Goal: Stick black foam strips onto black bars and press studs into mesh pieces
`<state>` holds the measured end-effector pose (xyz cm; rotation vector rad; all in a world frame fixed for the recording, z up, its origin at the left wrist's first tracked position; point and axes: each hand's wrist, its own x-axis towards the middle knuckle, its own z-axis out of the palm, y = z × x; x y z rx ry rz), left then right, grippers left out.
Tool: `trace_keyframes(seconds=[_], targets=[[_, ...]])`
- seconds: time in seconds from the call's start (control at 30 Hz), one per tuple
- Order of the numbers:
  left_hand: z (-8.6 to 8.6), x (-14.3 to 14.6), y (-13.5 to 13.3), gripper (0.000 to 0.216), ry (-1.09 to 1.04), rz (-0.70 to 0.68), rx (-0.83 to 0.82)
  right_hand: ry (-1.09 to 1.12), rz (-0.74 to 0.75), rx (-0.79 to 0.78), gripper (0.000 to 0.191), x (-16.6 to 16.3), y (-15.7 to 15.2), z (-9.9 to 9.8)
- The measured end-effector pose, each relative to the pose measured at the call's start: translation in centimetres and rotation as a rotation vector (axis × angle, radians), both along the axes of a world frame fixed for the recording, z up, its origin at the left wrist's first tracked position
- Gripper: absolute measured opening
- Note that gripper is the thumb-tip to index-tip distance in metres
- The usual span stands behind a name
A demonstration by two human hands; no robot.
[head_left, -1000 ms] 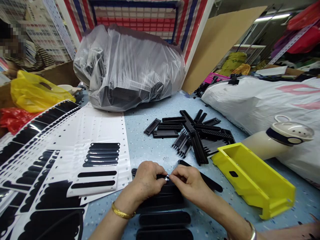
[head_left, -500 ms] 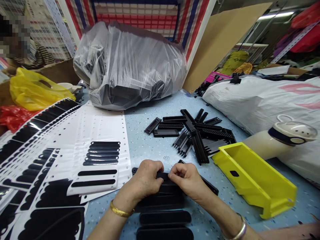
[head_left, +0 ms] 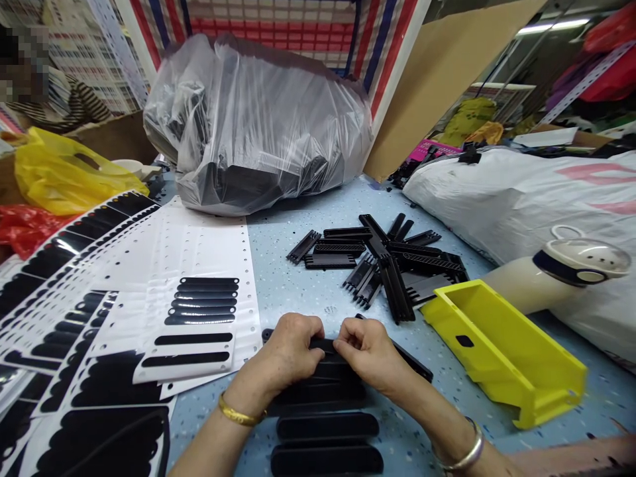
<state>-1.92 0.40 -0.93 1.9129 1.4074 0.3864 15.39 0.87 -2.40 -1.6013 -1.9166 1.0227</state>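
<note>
Both hands meet at the table's front middle. My left hand is closed, its thumb and fingers pinching the left part of a long black plastic piece. My right hand pinches the same piece from the right, thumb and index together. Much of the piece is hidden by the fingers. Just below lie several black rounded bars in a row. Another black bar sticks out behind my right hand. To the left, a white backing sheet bears black adhesive strips.
A pile of black plastic pieces lies beyond my hands. On the right are a yellow bin, a cream bottle and a white sack. A large clear bag stands behind. A person is at far left.
The view has shifted very slightly. Both hands keep their pinch on the black piece in nearly the same place; the right fingers have bent a little more.
</note>
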Motion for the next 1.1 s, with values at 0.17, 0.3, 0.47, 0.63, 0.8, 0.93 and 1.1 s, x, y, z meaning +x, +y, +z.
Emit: trace_keyframes(seconds=[0.17, 0.3, 0.47, 0.63, 0.8, 0.93, 1.1], targets=[[-0.1, 0.0, -0.2, 0.017, 0.002, -0.011, 0.018, -0.131, 0.049, 0.005, 0.016, -0.1, 0.4, 0.5], [-0.4, -0.1, -0.2, 0.016, -0.01, -0.014, 0.031, -0.133, 0.064, -0.032, 0.017, 0.0, 0.5, 0.8], [-0.4, -0.1, 0.0, 0.017, 0.0, -0.015, 0.031, -0.099, 0.129, -0.053, 0.022, 0.6, 0.3, 0.8], [-0.4, 0.0, -0.1, 0.017, 0.013, -0.015, 0.03, -0.019, 0.13, -0.018, 0.027, 1.4, 0.1, 0.3], [-0.4, 0.0, 0.0, 0.018, 0.015, -0.006, 0.037, 0.002, 0.048, 0.058, 0.033, 1.4, -0.2, -0.3], [-0.4, 0.1, 0.0, 0.017, 0.014, 0.003, 0.046, -0.085, 0.057, 0.119, 0.031, 0.6, -0.7, -1.1], [-0.4, 0.1, -0.2, 0.017, 0.004, 0.004, 0.054, -0.171, 0.064, 0.235, 0.04, 0.2, -0.9, -1.9]])
